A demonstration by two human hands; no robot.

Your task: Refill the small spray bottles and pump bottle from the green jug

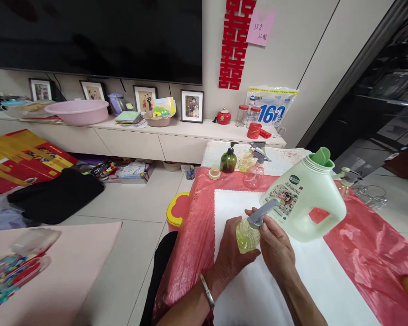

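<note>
Fingers (254,253) around spray bottle (247,235) — both hands

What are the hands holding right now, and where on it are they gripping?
A small spray bottle of yellowish liquid. The left hand wraps its round body; the right hand grips the grey trigger head at the top.

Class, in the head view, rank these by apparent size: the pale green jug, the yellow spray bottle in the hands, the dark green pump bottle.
1. pale green jug
2. yellow spray bottle
3. dark green pump bottle, though farther from the camera, so unsure.
</note>
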